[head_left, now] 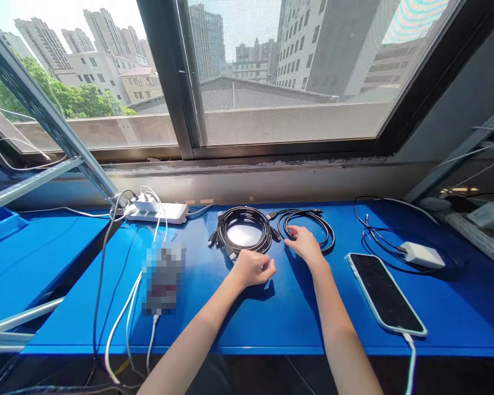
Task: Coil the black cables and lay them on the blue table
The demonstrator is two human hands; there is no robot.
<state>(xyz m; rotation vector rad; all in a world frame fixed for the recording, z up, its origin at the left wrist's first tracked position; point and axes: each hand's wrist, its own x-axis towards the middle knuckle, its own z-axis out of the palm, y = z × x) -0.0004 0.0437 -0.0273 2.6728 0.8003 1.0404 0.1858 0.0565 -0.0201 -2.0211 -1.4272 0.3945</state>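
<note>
A thick coil of black cable (267, 236), with several plugs sticking out at its sides, lies on the blue table. Right beside it is a smaller, looser coil of black cable (332, 233). My left hand (252, 269) is curled into a loose fist at the near edge of the thick coil, with nothing visible in its fingers. Over the near left part of the smaller coil is my right hand (303, 245), its thumb and fingers apart. Whether its fingertips touch the cable I cannot tell.
A white power strip (160, 213) stands at the back left, with a blurred-out device (163, 278) and white cords nearer. To the right lie a phone (385, 293) on a white cord and a white adapter (423, 255) with black cable. Metal frames (45, 99) rise at both sides.
</note>
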